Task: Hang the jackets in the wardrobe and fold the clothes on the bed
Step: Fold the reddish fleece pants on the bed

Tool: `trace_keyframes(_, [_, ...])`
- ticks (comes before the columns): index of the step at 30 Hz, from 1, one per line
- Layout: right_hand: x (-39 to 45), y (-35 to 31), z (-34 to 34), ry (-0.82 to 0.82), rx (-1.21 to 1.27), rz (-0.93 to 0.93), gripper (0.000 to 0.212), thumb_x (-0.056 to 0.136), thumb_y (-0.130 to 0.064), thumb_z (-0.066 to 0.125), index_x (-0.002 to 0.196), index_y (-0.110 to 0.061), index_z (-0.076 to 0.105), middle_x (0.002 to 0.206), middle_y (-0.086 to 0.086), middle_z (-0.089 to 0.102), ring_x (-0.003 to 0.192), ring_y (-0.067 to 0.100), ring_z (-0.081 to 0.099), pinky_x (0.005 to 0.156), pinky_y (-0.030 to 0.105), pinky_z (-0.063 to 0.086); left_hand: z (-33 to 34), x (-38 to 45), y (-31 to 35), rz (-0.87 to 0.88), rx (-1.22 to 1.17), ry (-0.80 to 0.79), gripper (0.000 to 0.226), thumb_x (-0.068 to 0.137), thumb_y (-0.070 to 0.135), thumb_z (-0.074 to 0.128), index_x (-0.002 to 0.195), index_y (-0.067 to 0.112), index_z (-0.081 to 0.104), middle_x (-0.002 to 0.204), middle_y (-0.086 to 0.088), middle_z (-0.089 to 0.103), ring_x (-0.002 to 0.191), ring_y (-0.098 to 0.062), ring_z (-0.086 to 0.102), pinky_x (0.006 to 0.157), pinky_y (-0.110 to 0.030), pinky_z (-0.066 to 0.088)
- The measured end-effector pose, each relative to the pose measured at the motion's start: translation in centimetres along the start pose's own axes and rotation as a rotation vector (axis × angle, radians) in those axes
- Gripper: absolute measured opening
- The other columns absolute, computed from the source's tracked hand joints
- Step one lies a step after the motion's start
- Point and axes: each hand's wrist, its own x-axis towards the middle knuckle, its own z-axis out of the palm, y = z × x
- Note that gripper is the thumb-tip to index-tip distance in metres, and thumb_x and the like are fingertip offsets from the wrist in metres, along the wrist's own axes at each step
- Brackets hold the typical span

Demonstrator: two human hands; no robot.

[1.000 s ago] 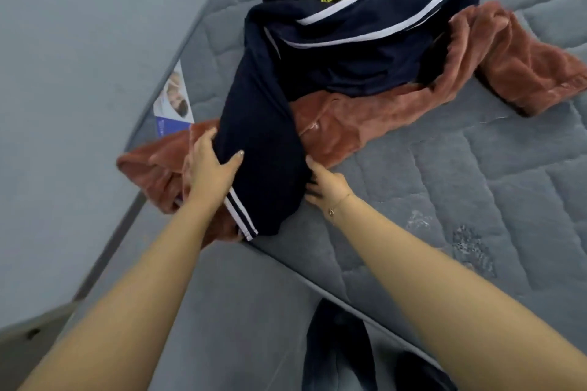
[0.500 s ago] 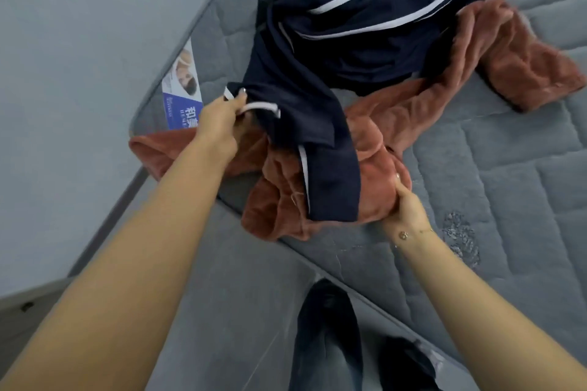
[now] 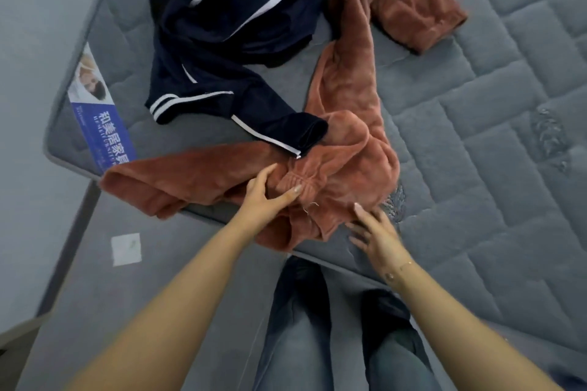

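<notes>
A grey quilted mattress (image 3: 476, 111) fills most of the view, its near edge running across the middle. A rust-brown fleece garment (image 3: 346, 98) is spread from the far right down to that near edge, where it is bunched. A navy tracksuit with white stripes (image 3: 222, 51) is heaped at the far left, one end draped onto the fleece. A blue label (image 3: 104, 124) is seen at the mattress's left edge. The fleece's gathered band is gripped by the left hand (image 3: 263, 200). The right hand (image 3: 378, 235) is held with spread fingers, its fingertips at the fleece's near hem.
</notes>
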Motion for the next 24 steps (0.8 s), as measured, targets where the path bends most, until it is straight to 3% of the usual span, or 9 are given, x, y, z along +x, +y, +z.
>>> trace_keyframes(2, [-0.3, 2.4, 1.9, -0.049, -0.016, 0.003, 0.07, 0.066, -0.044, 0.08, 0.126, -0.027, 0.049, 0.119, -0.005, 0.067, 0.108, 0.012, 0.065, 0.089, 0.03, 0.05, 1.2, 0.5, 0.5, 0.012, -0.029, 0.036, 0.068, 0.081, 0.039, 0.077, 0.139, 0.036, 0.041, 0.142, 0.0, 0.038, 0.129, -0.019, 0.045, 0.108, -0.041, 0.042])
trace_keyframes(4, [-0.1, 3.7, 3.0, -0.02, 0.005, -0.022, 0.051, 0.075, -0.031, 0.081, 0.117, -0.02, 0.055, 0.116, 0.001, 0.069, 0.101, 0.01, 0.067, 0.085, 0.025, 0.052, 2.2, 1.1, 1.3, 0.056, -0.038, 0.04, 0.052, 0.082, 0.03, 0.078, 0.127, 0.029, 0.051, 0.128, -0.006, 0.058, 0.116, -0.024, 0.06, 0.098, -0.046, 0.051])
trace_keyframes(6, [0.0, 3.5, 2.6, 0.066, 0.083, -0.047, 0.031, 0.084, -0.02, 0.075, 0.111, -0.014, 0.061, 0.111, 0.004, 0.071, 0.095, 0.009, 0.068, 0.08, 0.02, 0.052, 3.4, 1.3, 2.7, 0.092, 0.052, 0.047, 0.032, 0.082, 0.031, 0.077, 0.108, 0.033, 0.058, 0.107, -0.001, 0.067, 0.096, -0.021, 0.068, 0.075, -0.039, 0.06])
trace_keyframes(9, [-1.2, 1.5, -1.6, 0.187, 0.284, -0.12, 0.009, 0.087, -0.011, 0.065, 0.095, -0.013, 0.069, 0.09, -0.002, 0.073, 0.081, 0.009, 0.065, 0.079, 0.027, 0.053, 6.3, 1.0, 5.5, 0.144, 0.306, 0.029, 0.026, 0.081, 0.048, 0.072, 0.097, 0.03, 0.063, 0.092, 0.003, 0.068, 0.077, -0.015, 0.067, 0.046, -0.026, 0.051])
trace_keyframes(11, [-2.7, -0.5, -6.4, 0.282, 0.367, -0.183, 0.012, 0.09, -0.008, 0.059, 0.085, -0.012, 0.07, 0.082, 0.0, 0.07, 0.078, 0.011, 0.062, 0.076, 0.03, 0.052, 9.7, 0.3, 7.4, 0.215, 0.452, -0.019, 0.036, 0.085, 0.056, 0.064, 0.089, 0.02, 0.067, 0.084, -0.001, 0.069, 0.076, -0.018, 0.067, 0.051, -0.034, 0.054])
trace_keyframes(14, [-5.3, -3.4, -15.2, 0.356, 0.381, -0.244, 0.018, 0.09, -0.009, 0.059, 0.1, -0.001, 0.071, 0.092, 0.01, 0.074, 0.083, 0.017, 0.069, 0.073, 0.029, 0.058, 17.1, -1.8, 9.8, 0.359, 0.645, -0.161, 0.047, 0.094, 0.053, 0.052, 0.084, 0.012, 0.073, 0.087, -0.006, 0.073, 0.09, -0.022, 0.067, 0.08, -0.046, 0.053])
trace_keyframes(18, [-7.7, -6.1, -26.6, 0.422, 0.39, -0.293, 0.018, 0.088, -0.011, 0.064, 0.101, -0.001, 0.071, 0.093, 0.013, 0.074, 0.088, 0.024, 0.071, 0.078, 0.033, 0.06, 28.5, -3.6, 13.0, 0.567, 0.66, -0.177, 0.041, 0.1, 0.034, 0.051, 0.063, 0.02, 0.061, 0.067, 0.0, 0.066, 0.067, -0.009, 0.055, 0.068, -0.034, 0.041])
trace_keyframes(21, [-8.2, -6.7, -34.7, 0.467, 0.445, -0.356, 0.02, 0.094, -0.01, 0.06, 0.114, -0.007, 0.063, 0.091, 0.003, 0.069, 0.074, 0.007, 0.065, 0.067, 0.017, 0.055, 37.4, -4.1, 14.7, 0.405, 0.442, -0.365, 0.023, 0.103, 0.027, 0.046, 0.103, 0.012, 0.064, 0.099, -0.002, 0.066, 0.09, -0.011, 0.058, 0.084, -0.033, 0.046])
trace_keyframes(24, [-7.5, -5.1, -39.8, 0.482, 0.267, -0.315, 0.038, 0.096, -0.011, 0.057, 0.133, -0.004, 0.052, 0.11, 0.006, 0.059, 0.094, 0.011, 0.057, 0.073, 0.009, 0.046, 42.0, -2.7, 14.4, 0.344, 0.513, -0.366, 0.047, 0.096, 0.024, 0.06, 0.139, 0.007, 0.047, 0.136, -0.008, 0.054, 0.121, -0.014, 0.052, 0.107, -0.027, 0.039])
